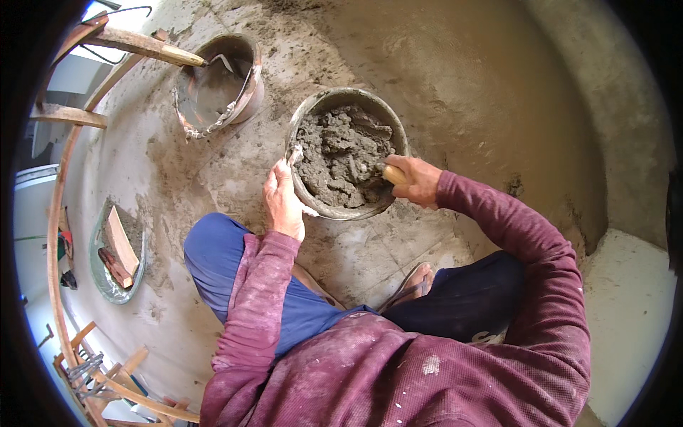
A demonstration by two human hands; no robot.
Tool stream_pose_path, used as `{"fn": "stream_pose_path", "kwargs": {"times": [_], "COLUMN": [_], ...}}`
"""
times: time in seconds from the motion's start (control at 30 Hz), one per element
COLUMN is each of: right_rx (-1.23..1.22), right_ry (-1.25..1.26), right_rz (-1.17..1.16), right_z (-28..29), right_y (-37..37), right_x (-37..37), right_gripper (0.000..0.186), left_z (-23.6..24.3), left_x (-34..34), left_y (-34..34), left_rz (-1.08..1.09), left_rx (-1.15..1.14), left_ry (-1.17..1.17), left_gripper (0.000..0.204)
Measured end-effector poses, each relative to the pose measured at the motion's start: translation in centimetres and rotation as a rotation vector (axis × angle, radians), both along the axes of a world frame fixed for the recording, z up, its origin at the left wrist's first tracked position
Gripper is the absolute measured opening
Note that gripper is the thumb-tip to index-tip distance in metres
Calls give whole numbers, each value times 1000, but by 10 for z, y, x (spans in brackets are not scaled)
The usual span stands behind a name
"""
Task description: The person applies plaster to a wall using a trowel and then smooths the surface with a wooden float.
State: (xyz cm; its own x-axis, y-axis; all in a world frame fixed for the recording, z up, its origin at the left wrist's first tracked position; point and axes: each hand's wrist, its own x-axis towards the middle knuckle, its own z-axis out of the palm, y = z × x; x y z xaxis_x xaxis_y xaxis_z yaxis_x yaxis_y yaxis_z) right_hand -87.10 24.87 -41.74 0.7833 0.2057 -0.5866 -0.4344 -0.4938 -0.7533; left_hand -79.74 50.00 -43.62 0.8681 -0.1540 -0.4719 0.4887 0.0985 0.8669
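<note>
Left hand (284,203) pinched at the left edge of a round mortar bucket (403,128), thumb and fingers pressed together by a whitish lump (296,154); can't tell if it has the rim itself or the bail. Right hand (418,182) curled tight round a short wooden tool handle (393,174) at the bucket's opposite side; the tool's working end is hidden, so type unclear. Bucket sits on the floor between the hands, just ahead of both wrists. Wet grey mortar (341,153), lumpy and uneven, lies in it between the two hands. Ahead and left of left hand: second bucket (250,107), dirty rim, murky contents, end of a wooden pole (167,51) over its mouth. Well left of left hand and nearer the body: shallow oval basin (97,267) holding a pale wood offcut (122,240) and a darker wood piece (115,267). Beyond right hand, ahead and right: smooth wet-looking floor patch (491,92). Sandalled foot (418,283) below right hand, toward the body.
</note>
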Motion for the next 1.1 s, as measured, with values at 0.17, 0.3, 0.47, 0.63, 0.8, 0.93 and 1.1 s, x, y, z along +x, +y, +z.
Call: {"fn": "stream_pose_path", "kwargs": {"times": [0.17,0.3,0.47,0.63,0.8,0.93,1.1], "right_rx": [-3,31,95,-219,-1038,-1289,-1123], "right_ry": [-178,-384,-286,-215,-67,-39,-44], "right_rz": [-20,-33,-290,-743,-772,-895,-1028], "right_z": [-2,-11,-19,-47,-77,-72,-37], "right_y": [-34,-72,-107,-126,-156,-187,-194], "right_x": [-28,-60,-142,-269,-330,-359,-357], "right_gripper": [43,51,46,47,39,33,29], "left_z": [7,-12,-20,-36,-42,-37,64], "left_x": [3,17,26,35,63,87,94], "left_y": [-14,1,64,78,102,108,65], "left_rz": [-8,-51,34,72,180,124,-346], "left_rx": [47,7,-28,103,301,214,447], "left_ry": [-17,-16,384,491,422,340,-352], "left_gripper": [47,38,45,60,60,67,67]}}
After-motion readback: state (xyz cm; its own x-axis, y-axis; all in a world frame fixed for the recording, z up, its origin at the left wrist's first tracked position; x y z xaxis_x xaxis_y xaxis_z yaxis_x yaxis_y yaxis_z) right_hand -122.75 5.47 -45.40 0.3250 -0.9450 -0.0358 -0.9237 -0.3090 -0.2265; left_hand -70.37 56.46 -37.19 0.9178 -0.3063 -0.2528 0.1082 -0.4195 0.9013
